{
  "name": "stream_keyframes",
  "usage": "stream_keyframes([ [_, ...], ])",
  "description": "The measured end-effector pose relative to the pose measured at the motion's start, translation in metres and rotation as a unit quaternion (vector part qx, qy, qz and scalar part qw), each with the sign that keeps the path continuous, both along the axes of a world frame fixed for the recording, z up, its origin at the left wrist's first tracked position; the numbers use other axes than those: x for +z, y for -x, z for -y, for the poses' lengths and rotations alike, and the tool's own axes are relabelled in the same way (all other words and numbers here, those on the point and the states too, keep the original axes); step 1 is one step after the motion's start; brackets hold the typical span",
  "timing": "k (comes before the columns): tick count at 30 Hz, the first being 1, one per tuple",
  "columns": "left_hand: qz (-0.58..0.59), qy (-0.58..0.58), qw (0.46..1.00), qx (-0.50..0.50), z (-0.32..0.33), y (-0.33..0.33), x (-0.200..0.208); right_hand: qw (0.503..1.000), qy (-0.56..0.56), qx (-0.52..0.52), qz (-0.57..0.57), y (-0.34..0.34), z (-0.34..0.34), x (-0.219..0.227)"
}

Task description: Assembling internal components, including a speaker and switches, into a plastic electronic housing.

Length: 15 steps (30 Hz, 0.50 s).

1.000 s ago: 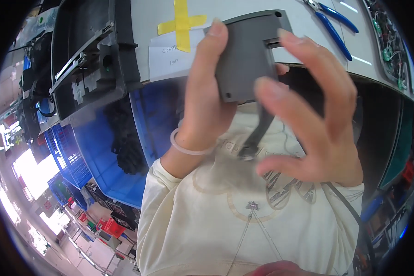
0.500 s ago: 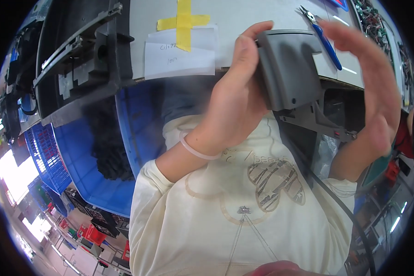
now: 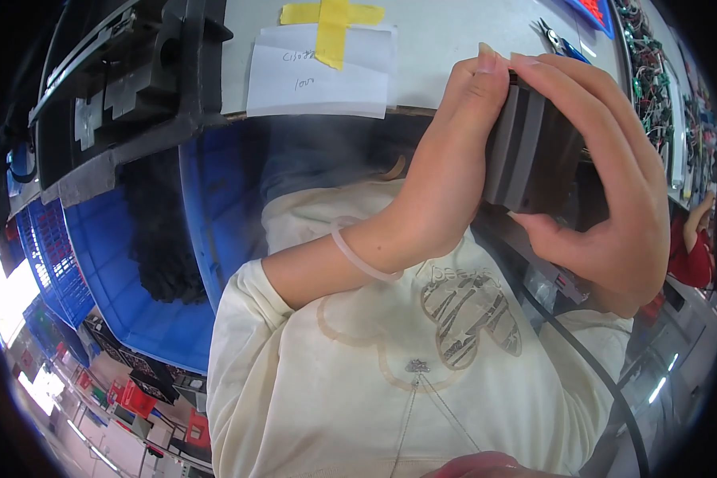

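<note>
Between my two hands, off the front edge of the table, is a dark grey plastic housing (image 3: 527,151), turned so that a narrow ridged side faces up. My left hand (image 3: 462,151) is closed on its left side, with the thumb at the top edge. My right hand (image 3: 613,159) wraps round the right side, fingers along the far edge and thumb at the near lower corner. The fingertips of both hands meet at the housing's far end. Its underside and inner parts are hidden by my hands.
Blue-handled cutters (image 3: 562,41) lie on the white table (image 3: 430,40), near a blue tray (image 3: 593,14) of red parts. Yellow tape (image 3: 331,36) holds a paper sheet (image 3: 320,76). Left stand a black fixture (image 3: 135,88) and a blue bin (image 3: 127,319) with dark pieces. A cable (image 3: 597,366) hangs at right.
The grey housing has been turned from its broad face to a narrow side. My right hand, apart from it before, has come in and taken hold. My left hand has shifted right.
</note>
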<state>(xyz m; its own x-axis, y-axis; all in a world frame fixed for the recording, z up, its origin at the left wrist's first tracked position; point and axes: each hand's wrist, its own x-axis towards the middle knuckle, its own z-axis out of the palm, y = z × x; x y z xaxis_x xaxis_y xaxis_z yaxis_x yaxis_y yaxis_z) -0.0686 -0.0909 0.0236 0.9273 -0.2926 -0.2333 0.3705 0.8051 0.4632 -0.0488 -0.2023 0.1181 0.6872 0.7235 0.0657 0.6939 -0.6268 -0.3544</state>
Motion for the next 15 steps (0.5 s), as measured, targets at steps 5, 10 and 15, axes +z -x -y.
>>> stream_keyframes([
  [5,-0.045,0.002,0.999,0.023,-0.004,-0.003,0.006,0.977,-0.1,-0.155,-0.105,-0.002,-0.015,0.015],
  [10,-0.032,0.013,0.999,0.008,-0.013,0.0,0.007,0.978,-0.138,0.049,-0.147,-0.049,0.03,0.015],
  [15,-0.039,0.04,0.998,0.007,-0.022,0.002,0.006,0.991,0.027,-0.12,-0.044,-0.067,0.023,-0.012],
])
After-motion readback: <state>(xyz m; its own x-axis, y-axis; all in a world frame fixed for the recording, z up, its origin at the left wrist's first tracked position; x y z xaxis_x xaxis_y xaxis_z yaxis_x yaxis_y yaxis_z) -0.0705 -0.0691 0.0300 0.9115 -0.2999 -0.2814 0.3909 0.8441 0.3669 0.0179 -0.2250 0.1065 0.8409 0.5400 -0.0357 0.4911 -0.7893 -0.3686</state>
